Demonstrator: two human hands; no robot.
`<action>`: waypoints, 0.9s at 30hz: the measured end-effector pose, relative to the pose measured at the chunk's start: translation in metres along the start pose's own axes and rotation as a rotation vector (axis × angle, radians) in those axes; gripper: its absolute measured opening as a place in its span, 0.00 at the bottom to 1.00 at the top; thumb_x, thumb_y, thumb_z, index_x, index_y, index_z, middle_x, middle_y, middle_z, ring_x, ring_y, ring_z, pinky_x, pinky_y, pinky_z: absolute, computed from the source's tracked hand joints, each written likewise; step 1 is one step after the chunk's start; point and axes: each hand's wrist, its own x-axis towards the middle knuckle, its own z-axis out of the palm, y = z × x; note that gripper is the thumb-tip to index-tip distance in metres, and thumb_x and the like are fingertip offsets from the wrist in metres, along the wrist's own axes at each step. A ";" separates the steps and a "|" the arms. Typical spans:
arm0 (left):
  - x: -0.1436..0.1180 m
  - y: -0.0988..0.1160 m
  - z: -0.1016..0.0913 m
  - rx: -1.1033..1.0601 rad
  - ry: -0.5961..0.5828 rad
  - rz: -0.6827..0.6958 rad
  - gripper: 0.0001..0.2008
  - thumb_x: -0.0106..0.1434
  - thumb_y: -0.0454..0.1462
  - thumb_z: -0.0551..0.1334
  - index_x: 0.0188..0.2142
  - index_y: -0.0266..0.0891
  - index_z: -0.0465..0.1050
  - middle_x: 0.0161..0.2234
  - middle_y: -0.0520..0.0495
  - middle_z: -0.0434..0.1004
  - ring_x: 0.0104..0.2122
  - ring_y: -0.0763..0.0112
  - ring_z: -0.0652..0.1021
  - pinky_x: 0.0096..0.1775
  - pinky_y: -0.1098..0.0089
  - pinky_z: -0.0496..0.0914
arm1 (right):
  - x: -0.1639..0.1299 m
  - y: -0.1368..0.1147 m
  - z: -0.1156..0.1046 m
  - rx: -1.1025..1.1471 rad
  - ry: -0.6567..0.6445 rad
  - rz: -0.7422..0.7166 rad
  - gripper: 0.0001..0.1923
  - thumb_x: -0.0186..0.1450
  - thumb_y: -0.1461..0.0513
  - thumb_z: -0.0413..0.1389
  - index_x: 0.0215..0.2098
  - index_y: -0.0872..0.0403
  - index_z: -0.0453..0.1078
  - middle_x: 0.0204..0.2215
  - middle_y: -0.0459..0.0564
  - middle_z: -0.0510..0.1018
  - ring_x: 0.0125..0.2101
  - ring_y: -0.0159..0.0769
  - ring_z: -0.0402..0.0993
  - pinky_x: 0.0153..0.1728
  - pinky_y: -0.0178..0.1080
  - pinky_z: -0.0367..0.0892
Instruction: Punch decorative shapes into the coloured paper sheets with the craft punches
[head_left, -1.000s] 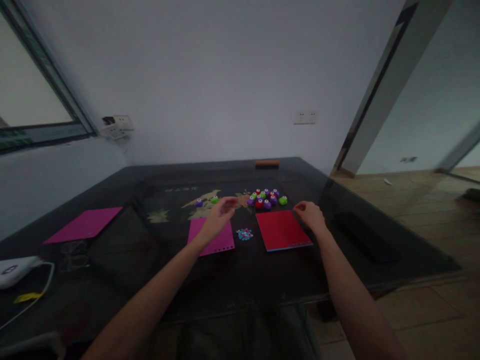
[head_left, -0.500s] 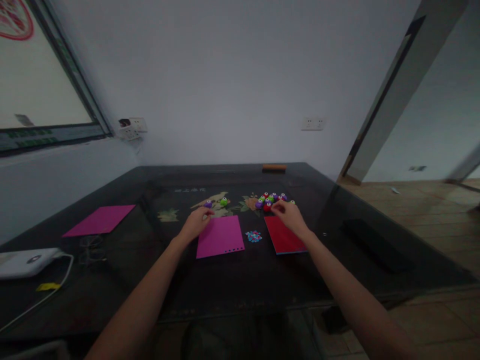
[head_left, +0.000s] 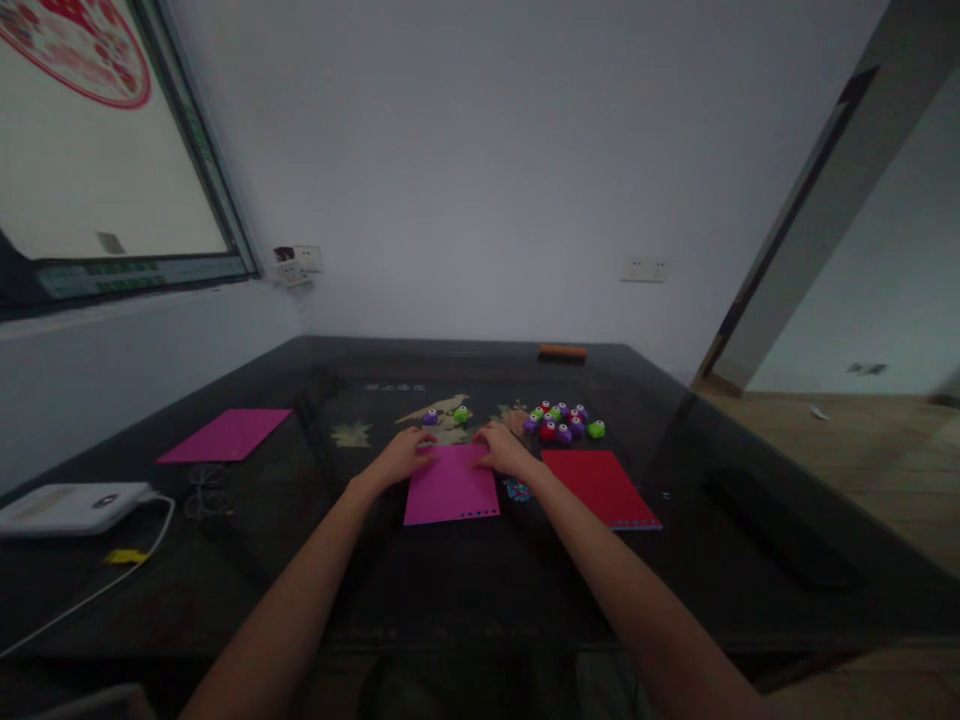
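Head view, read left to right: a white device (head_left: pixel 71 507) with a trailing cable (head_left: pixel 112 580) lies at the near left of the dark glass-topped bench (head_left: pixel 465 600), with a spare magenta sheet (head_left: pixel 225 436) farther in and well apart from the work. At centre lies a magenta paper sheet (head_left: pixel 452 486), flat on the bench, with a row of small punched holes along its near edge. The left hand (head_left: pixel 401 458) rests on the sheet's far left corner, fingers loosely extended and laid flat, gripping nothing. The right hand (head_left: pixel 504 452) rests on the far right corner in the same manner, fingers spread low on the paper; no pinch is evident. Just beyond the hands stand a purple punch (head_left: pixel 430 417) and a green punch (head_left: pixel 460 413). Right of the sheet, partly behind the right forearm, sits a small heap of punched paper bits (head_left: pixel 517 489), then a red sheet (head_left: pixel 600 487), and behind it a cluster of small coloured punches (head_left: pixel 564 420). Assessment: the magenta paper sheet is judged very light, thin and limp, liable to slide on the smooth glass and to crease if gripped hard. Best hold is a light pinch at an edge or corner, lifted first from the surface.
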 end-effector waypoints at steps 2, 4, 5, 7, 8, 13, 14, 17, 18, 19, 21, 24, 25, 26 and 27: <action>0.000 -0.002 0.001 0.006 -0.018 -0.017 0.19 0.52 0.42 0.63 0.43 0.35 0.73 0.43 0.39 0.72 0.44 0.58 0.72 0.48 0.63 0.64 | 0.000 0.000 0.006 -0.015 0.000 -0.003 0.23 0.50 0.57 0.65 0.42 0.57 0.71 0.42 0.56 0.70 0.43 0.41 0.66 0.42 0.39 0.61; 0.001 -0.005 0.003 -0.002 -0.020 -0.030 0.23 0.49 0.43 0.66 0.43 0.35 0.73 0.43 0.39 0.72 0.44 0.57 0.72 0.48 0.62 0.64 | -0.001 0.000 0.011 -0.014 0.003 -0.011 0.23 0.52 0.57 0.64 0.43 0.58 0.70 0.43 0.57 0.69 0.44 0.42 0.65 0.43 0.40 0.60; 0.001 -0.007 0.003 -0.008 -0.016 -0.031 0.23 0.48 0.43 0.67 0.43 0.36 0.73 0.43 0.39 0.72 0.44 0.57 0.72 0.48 0.62 0.64 | -0.001 0.000 0.012 -0.012 0.006 -0.016 0.24 0.52 0.56 0.64 0.44 0.58 0.69 0.43 0.57 0.69 0.45 0.42 0.64 0.44 0.41 0.60; 0.001 -0.010 0.004 -0.014 -0.013 -0.028 0.23 0.47 0.42 0.67 0.43 0.36 0.73 0.42 0.40 0.72 0.43 0.58 0.72 0.47 0.63 0.65 | 0.000 0.001 0.014 -0.010 0.014 -0.027 0.25 0.52 0.56 0.64 0.45 0.59 0.69 0.43 0.58 0.68 0.46 0.43 0.63 0.45 0.41 0.59; 0.002 -0.011 0.004 -0.011 -0.015 -0.026 0.23 0.47 0.42 0.67 0.43 0.36 0.73 0.42 0.40 0.71 0.42 0.59 0.72 0.46 0.63 0.65 | 0.000 0.002 0.015 -0.010 0.018 -0.033 0.26 0.52 0.56 0.64 0.46 0.59 0.69 0.44 0.58 0.68 0.46 0.43 0.63 0.46 0.42 0.59; 0.002 -0.006 0.002 0.025 -0.026 -0.059 0.24 0.47 0.42 0.67 0.44 0.36 0.73 0.40 0.40 0.72 0.40 0.60 0.72 0.45 0.63 0.65 | 0.000 0.004 0.013 -0.011 0.014 -0.058 0.22 0.53 0.56 0.63 0.43 0.58 0.71 0.42 0.57 0.68 0.45 0.43 0.63 0.46 0.42 0.59; 0.002 -0.005 0.002 0.034 -0.021 -0.066 0.23 0.47 0.42 0.67 0.43 0.37 0.74 0.40 0.41 0.72 0.40 0.60 0.72 0.44 0.63 0.65 | 0.000 0.004 0.013 -0.011 0.012 -0.059 0.21 0.54 0.56 0.63 0.43 0.58 0.71 0.41 0.57 0.68 0.44 0.42 0.63 0.45 0.41 0.59; 0.003 -0.004 0.002 0.066 -0.009 -0.060 0.23 0.46 0.42 0.67 0.42 0.38 0.75 0.39 0.42 0.72 0.40 0.60 0.72 0.45 0.63 0.65 | -0.001 0.003 0.012 0.002 0.015 -0.055 0.21 0.53 0.57 0.63 0.43 0.58 0.71 0.41 0.56 0.68 0.44 0.42 0.64 0.45 0.41 0.59; 0.003 -0.004 0.002 0.075 -0.007 -0.057 0.22 0.46 0.42 0.67 0.42 0.38 0.75 0.39 0.42 0.72 0.40 0.60 0.72 0.45 0.63 0.64 | -0.002 0.003 0.012 0.011 0.019 -0.047 0.21 0.53 0.57 0.63 0.43 0.58 0.71 0.41 0.55 0.68 0.44 0.42 0.64 0.45 0.41 0.59; 0.003 -0.004 0.003 0.083 -0.004 -0.055 0.22 0.46 0.42 0.67 0.42 0.38 0.75 0.40 0.42 0.72 0.41 0.60 0.72 0.46 0.63 0.64 | -0.002 0.003 0.012 0.021 0.025 -0.038 0.22 0.53 0.57 0.64 0.43 0.58 0.70 0.42 0.55 0.67 0.44 0.42 0.63 0.46 0.41 0.59; 0.004 -0.005 0.003 0.096 0.004 -0.055 0.22 0.47 0.43 0.67 0.43 0.38 0.75 0.41 0.41 0.72 0.42 0.58 0.71 0.47 0.62 0.63 | -0.003 0.002 0.012 0.044 0.036 -0.018 0.23 0.52 0.58 0.64 0.43 0.58 0.69 0.43 0.55 0.67 0.45 0.42 0.63 0.45 0.41 0.59; 0.004 -0.004 0.003 0.110 -0.004 -0.059 0.24 0.47 0.43 0.67 0.44 0.36 0.74 0.43 0.38 0.71 0.44 0.56 0.70 0.49 0.60 0.62 | -0.003 0.002 0.013 0.082 0.046 -0.007 0.23 0.52 0.59 0.64 0.44 0.57 0.67 0.44 0.54 0.66 0.46 0.41 0.62 0.45 0.41 0.59; 0.004 -0.003 0.003 0.108 -0.010 -0.062 0.25 0.47 0.43 0.68 0.45 0.36 0.74 0.44 0.38 0.70 0.45 0.56 0.70 0.49 0.60 0.62 | -0.003 0.001 0.013 0.093 0.046 -0.008 0.23 0.52 0.59 0.64 0.44 0.57 0.66 0.44 0.54 0.67 0.46 0.41 0.62 0.45 0.41 0.59; 0.004 -0.003 0.002 0.102 -0.015 -0.065 0.25 0.47 0.43 0.68 0.45 0.36 0.74 0.44 0.38 0.70 0.45 0.56 0.70 0.49 0.60 0.62 | -0.003 0.001 0.012 0.102 0.046 -0.008 0.23 0.52 0.60 0.64 0.44 0.57 0.66 0.44 0.54 0.67 0.46 0.41 0.63 0.45 0.41 0.59; 0.004 -0.003 0.002 0.094 -0.016 -0.068 0.25 0.47 0.43 0.68 0.45 0.37 0.74 0.44 0.38 0.70 0.46 0.56 0.70 0.49 0.60 0.62 | -0.003 0.001 0.012 0.109 0.046 -0.009 0.24 0.52 0.60 0.64 0.45 0.57 0.65 0.44 0.54 0.68 0.46 0.41 0.63 0.45 0.41 0.59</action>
